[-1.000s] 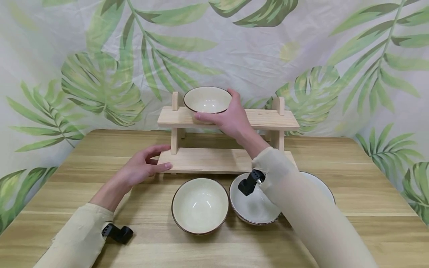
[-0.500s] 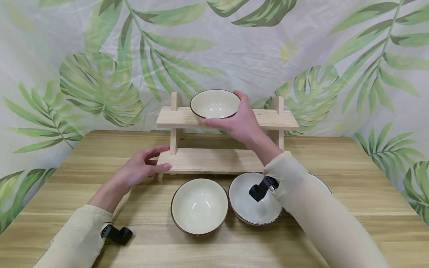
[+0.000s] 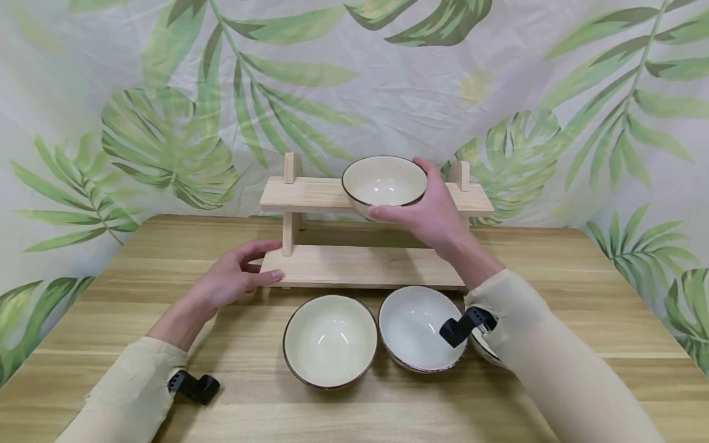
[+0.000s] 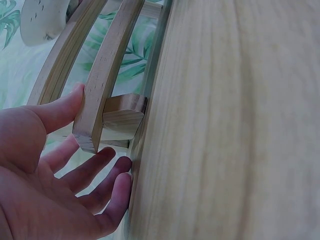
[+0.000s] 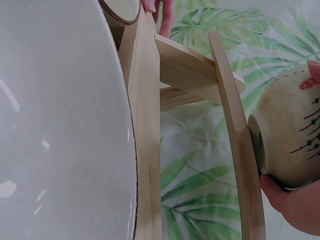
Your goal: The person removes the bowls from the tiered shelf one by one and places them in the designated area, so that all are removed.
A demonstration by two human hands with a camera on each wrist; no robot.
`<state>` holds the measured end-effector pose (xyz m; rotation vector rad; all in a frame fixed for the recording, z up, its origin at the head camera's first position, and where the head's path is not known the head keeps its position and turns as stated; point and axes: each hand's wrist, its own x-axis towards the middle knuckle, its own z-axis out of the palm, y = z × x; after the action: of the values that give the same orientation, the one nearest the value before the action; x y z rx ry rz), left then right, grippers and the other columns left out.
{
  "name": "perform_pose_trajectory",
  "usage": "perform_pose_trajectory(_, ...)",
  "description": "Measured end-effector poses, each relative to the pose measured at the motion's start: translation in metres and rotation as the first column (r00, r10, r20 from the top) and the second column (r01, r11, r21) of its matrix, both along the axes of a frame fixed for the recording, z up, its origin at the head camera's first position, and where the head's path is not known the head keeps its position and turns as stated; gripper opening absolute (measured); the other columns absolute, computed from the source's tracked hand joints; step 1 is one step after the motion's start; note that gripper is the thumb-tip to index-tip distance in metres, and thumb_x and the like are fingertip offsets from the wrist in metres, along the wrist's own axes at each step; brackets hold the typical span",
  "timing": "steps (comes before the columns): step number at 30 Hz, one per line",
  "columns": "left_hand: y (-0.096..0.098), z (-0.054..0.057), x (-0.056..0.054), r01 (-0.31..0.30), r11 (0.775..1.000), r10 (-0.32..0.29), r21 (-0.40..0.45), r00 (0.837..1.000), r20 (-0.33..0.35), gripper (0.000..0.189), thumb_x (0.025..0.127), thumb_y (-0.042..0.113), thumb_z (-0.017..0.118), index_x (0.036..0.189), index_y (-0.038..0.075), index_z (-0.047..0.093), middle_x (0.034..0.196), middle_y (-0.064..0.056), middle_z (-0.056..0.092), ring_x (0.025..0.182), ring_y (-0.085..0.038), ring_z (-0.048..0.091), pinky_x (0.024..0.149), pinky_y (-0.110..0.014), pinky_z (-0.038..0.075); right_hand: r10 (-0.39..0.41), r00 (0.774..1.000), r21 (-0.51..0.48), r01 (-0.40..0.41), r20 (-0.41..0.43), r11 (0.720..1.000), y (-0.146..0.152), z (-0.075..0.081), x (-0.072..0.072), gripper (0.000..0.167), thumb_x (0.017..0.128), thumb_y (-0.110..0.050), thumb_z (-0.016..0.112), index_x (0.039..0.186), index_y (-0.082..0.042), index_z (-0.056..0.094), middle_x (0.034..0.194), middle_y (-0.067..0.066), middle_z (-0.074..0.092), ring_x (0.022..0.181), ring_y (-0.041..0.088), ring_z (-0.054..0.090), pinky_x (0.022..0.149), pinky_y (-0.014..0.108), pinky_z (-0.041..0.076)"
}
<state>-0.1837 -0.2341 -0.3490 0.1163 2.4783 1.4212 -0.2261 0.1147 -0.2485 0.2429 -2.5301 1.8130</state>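
My right hand (image 3: 434, 212) grips a cream bowl (image 3: 384, 178) with a dark rim, thumb along its near side and fingers at its right. The bowl sits upright at the upper board of a two-tier wooden rack (image 3: 354, 264). In the right wrist view, the bowl's foot is right at the upper board (image 5: 245, 165), and painted dark sprigs with a red mark show on its wall (image 5: 287, 135). My left hand (image 3: 232, 277) holds the lower board's left end, thumb on its near corner and fingers behind, as the left wrist view (image 4: 65, 165) also shows.
In front of the rack stand a cream bowl (image 3: 330, 341) and a white bowl (image 3: 415, 326). Another bowl (image 3: 484, 351) is mostly hidden beneath my right sleeve. Behind the wooden table (image 3: 554, 264) hangs a leaf-print cloth (image 3: 410, 92).
My right hand has carried the bowl rightward along the upper board, from its left part to right of the middle, and slightly nearer. The left hand and the rack have stayed put.
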Motion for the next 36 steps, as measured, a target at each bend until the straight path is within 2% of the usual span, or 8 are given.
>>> perform_pose_trajectory(6, 0.000, 0.000, 0.000, -0.002, 1.000, 0.002, 0.001, 1.000, -0.002, 0.080, 0.097, 0.040, 0.079, 0.165, 0.022, 0.040, 0.169, -0.017, 0.038, 0.139, -0.041, 0.053, 0.088, -0.034, 0.051, 0.004, 1.000, 0.007, -0.004, 0.000, 1.000, 0.018, 0.000, 0.012, 0.123, 0.075, -0.022, 0.097, 0.169, -0.019, 0.019, 0.161, 0.012, 0.041, 0.139, 0.025, 0.050, 0.118, 0.042, 0.043)
perform_pose_trajectory(12, 0.000, 0.000, 0.000, -0.004, 1.000, 0.004, -0.003, 1.000, 0.000, 0.080, 0.097, 0.040, 0.079, 0.165, 0.022, 0.040, 0.169, -0.018, 0.036, 0.140, -0.041, 0.052, 0.088, -0.034, 0.051, 0.031, 0.999, 0.012, -0.031, -0.014, 0.999, 0.034, -0.001, 0.024, 0.118, 0.077, -0.016, 0.095, 0.168, -0.017, 0.020, 0.161, 0.013, 0.039, 0.139, 0.026, 0.051, 0.111, 0.039, 0.050)
perform_pose_trajectory(21, 0.000, 0.000, 0.000, 0.000, 1.000, 0.000, -0.010, 1.000, 0.000, 0.081, 0.097, 0.040, 0.079, 0.165, 0.022, 0.039, 0.168, -0.018, 0.040, 0.140, -0.040, 0.053, 0.089, -0.034, 0.051, 0.057, 0.998, -0.034, -0.058, -0.035, 0.998, 0.057, -0.005, 0.039, 0.113, 0.079, -0.005, 0.091, 0.166, -0.014, 0.020, 0.160, 0.012, 0.037, 0.137, 0.028, 0.052, 0.095, 0.018, 0.055)
perform_pose_trajectory(29, 0.001, -0.001, -0.001, 0.002, 1.000, -0.002, -0.009, 1.000, 0.000, 0.081, 0.097, 0.041, 0.079, 0.165, 0.023, 0.039, 0.165, -0.019, 0.043, 0.138, -0.039, 0.054, 0.088, -0.034, 0.050, 0.035, 0.999, -0.006, -0.035, -0.006, 0.999, 0.087, -0.008, 0.053, 0.114, 0.084, -0.006, 0.090, 0.169, -0.018, 0.015, 0.159, 0.013, 0.036, 0.133, 0.023, 0.050, 0.092, 0.013, 0.053)
perform_pose_trajectory(36, 0.001, 0.000, 0.000, -0.006, 1.000, 0.006, -0.018, 1.000, 0.001, 0.080, 0.097, 0.041, 0.079, 0.165, 0.023, 0.040, 0.167, -0.017, 0.040, 0.139, -0.040, 0.053, 0.089, -0.034, 0.050, 0.007, 1.000, -0.007, -0.007, -0.017, 1.000, 0.114, -0.015, 0.061, 0.107, 0.086, -0.003, 0.087, 0.168, -0.018, 0.019, 0.159, 0.011, 0.036, 0.131, 0.018, 0.048, 0.092, 0.011, 0.051)
